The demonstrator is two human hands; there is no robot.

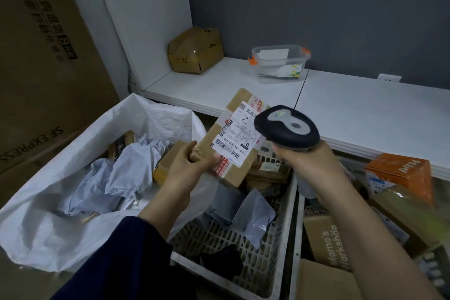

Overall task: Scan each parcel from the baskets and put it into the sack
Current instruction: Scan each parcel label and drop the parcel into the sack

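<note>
My left hand (188,164) grips the lower left corner of a brown cardboard parcel (220,140) and holds it tilted above the middle basket, its white shipping label (239,133) facing me. My right hand (305,162) grips a black and grey barcode scanner (287,128), whose head sits just right of the label and overlaps the parcel's right edge. The white woven sack (43,214) lies open at the left with grey mailer bags and small boxes inside. A white lattice basket (246,265) below the parcel holds grey mailers and brown parcels.
A second basket (298,246) at the right holds cardboard boxes, with an orange box (401,173) behind. A white shelf (353,114) runs across the back with a crumpled brown box (196,50) and a clear plastic tub (280,63). Large cartons (43,68) stand at the left.
</note>
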